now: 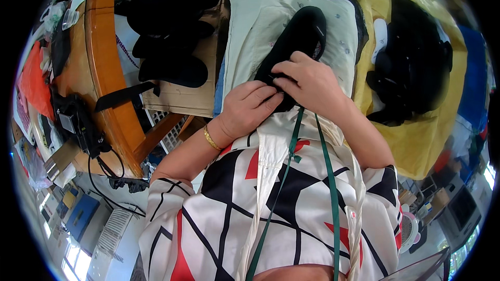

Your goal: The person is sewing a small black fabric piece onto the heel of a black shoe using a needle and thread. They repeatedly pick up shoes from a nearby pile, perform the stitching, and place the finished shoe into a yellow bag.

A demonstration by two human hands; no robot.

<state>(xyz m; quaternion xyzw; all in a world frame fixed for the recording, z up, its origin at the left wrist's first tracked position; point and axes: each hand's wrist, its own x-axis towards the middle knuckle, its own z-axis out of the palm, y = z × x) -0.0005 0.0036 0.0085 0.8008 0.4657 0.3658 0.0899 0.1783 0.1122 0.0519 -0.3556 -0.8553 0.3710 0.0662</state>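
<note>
A black cloth shoe [299,28] lies slanted across a pale, floral-printed cushion [245,21] in front of me. Its rounded end points away, and some patterned lining shows at its right edge. My left hand [249,105] is closed on the left side of the shoe's near part, fingertips pinched together. From the right, my right hand [315,86] bends over the same part, thumb and fingers pinching its edge close to the left fingertips. Whether something small sits between the fingers is too fine to make out. The shoe's near end is partly hidden by my hands.
Several black shoes [172,67] rest on a cardboard box [182,96] at left, beside a wooden table [78,67] with a black strap [122,96] at its edge. At right, a yellow bag [416,148] holds more black pieces [416,62]. Green cords [333,192] hang over my front.
</note>
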